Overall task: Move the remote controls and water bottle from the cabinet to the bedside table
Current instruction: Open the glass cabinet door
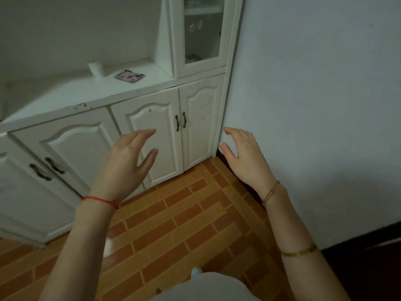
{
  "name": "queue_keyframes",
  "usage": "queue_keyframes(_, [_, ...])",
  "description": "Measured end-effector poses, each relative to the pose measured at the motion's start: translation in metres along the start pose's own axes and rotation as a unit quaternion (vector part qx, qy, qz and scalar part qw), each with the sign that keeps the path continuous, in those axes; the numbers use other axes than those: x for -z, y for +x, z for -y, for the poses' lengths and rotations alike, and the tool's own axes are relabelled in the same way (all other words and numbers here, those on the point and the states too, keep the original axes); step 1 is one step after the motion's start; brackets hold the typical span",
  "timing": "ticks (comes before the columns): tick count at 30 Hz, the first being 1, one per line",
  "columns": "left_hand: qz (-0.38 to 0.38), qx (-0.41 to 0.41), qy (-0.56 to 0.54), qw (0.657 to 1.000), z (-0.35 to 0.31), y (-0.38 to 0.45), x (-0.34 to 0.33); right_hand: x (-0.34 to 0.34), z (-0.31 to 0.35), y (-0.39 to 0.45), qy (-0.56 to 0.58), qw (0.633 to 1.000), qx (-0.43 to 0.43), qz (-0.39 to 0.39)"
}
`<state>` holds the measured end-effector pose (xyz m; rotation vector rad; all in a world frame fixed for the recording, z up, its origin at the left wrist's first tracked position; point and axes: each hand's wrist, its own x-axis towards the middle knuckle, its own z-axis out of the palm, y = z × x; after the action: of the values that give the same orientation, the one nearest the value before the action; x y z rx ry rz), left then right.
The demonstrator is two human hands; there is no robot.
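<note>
Right now, hands: both hanging in the air in front of the cabinet, touching nothing.
L hand [128, 157]: fingers spread apart, palm facing down, holding nothing; a thin red string bracelet [100, 200] is sitting on its wrist.
R hand [244, 156]: fingers loosely apart, slightly curled, holding nothing; a fine gold chain bracelet [270, 193] is sitting at the wrist and a flat gold bangle [300, 253] further up the forearm.
Cabinet: a white painted wooden cabinet [91, 98] w/ arched-panel doors is standing against the wall; lower doors are all staying closed, dark metal pull handles [181, 122] showing in pairs.
Top surface: a small white cylindrical container [96, 68] is standing upright near the back; a flat multicoloured patterned square [129, 76] is lying just beside it, to the right, apart from it.
Task items: remotes & water bottle – can't tell; whether the white container is the bottle is too blurred to say.
Upper unit: a tall glass-door section [204, 29] is rising at the cabinet's right end, contents blurred.
Floor: orange-brown brick-pattern tiles [173, 224] are running under the arms.
Wall: a plain pale wall [314, 94] is filling the right side.
</note>
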<state>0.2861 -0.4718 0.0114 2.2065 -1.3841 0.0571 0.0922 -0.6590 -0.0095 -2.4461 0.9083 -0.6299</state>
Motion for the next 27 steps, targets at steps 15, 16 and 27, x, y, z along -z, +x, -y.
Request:
queue_keyframes(15, [-0.013, 0.035, 0.026, 0.999, 0.058, 0.168, -0.053, -0.051, -0.055, 0.197, 0.018, 0.999, 0.029, 0.027])
queue_keyframes(16, [-0.012, 0.032, 0.026, 0.999, 0.066, 0.181, -0.057, -0.056, -0.058, 0.209, 0.019, 0.999, 0.029, 0.027])
queue_keyframes(27, [-0.031, 0.016, -0.001, 0.999, 0.133, 0.338, -0.075, -0.087, -0.06, 0.376, 0.028, 0.999, 0.032, -0.002])
